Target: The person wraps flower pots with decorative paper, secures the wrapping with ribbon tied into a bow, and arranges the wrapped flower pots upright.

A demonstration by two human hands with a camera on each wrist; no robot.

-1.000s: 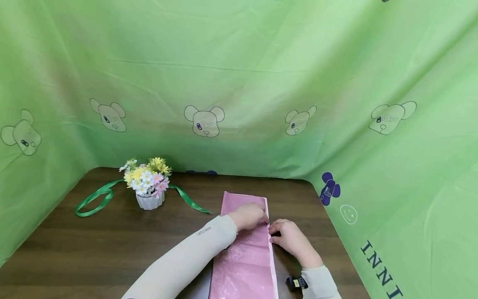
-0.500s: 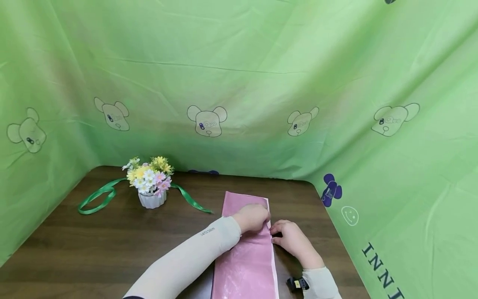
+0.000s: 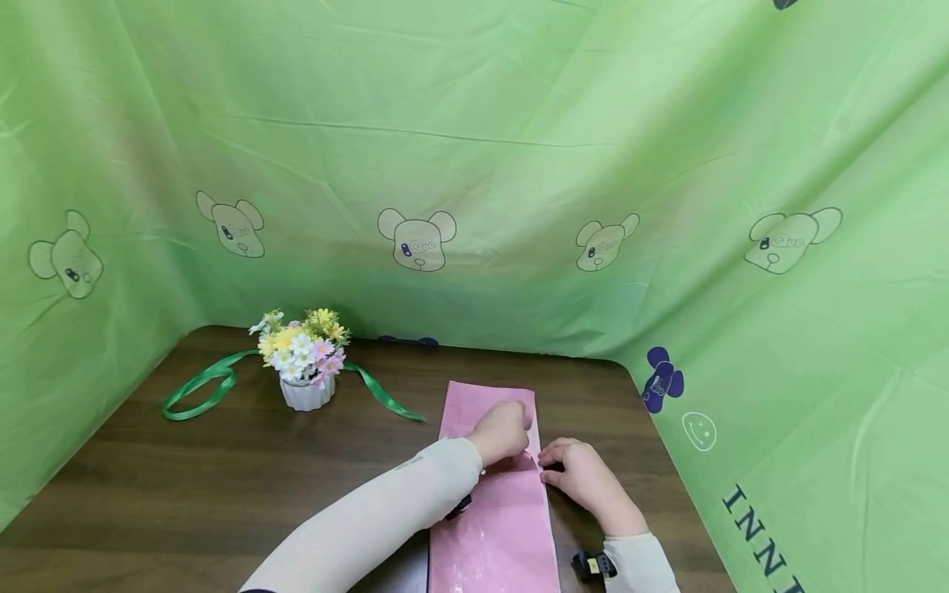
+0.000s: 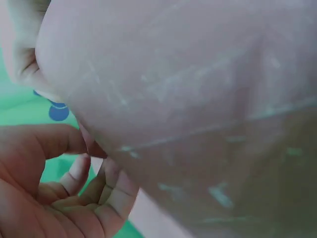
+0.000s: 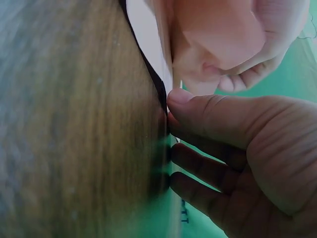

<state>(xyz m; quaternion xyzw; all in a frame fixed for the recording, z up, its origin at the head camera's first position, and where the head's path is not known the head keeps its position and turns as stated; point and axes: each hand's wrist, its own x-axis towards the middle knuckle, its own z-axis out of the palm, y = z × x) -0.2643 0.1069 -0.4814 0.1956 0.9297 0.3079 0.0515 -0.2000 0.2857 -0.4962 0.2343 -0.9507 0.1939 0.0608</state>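
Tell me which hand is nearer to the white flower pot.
Left. The left hand, over the pink paper, is to the right of the white flower pot; the right hand is farther right, at the paper's right edge.

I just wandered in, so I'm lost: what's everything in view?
Table: 1, brown, lower view
Backdrop: 1, green, behind and beside table
Pot: 1, white, table's left side
Flowers: several, yellow, white and pink, in pot
Ribbon: count unclear, green, either side of pot
Sheet: at least 1, pink, right of pot
Sleeves: 2, off-white, bottom middle and right
Wrist devices: 2, black, by sleeves
Left grip: 1, bare hand, on sheet
Right grip: 1, bare hand, at sheet's right edge
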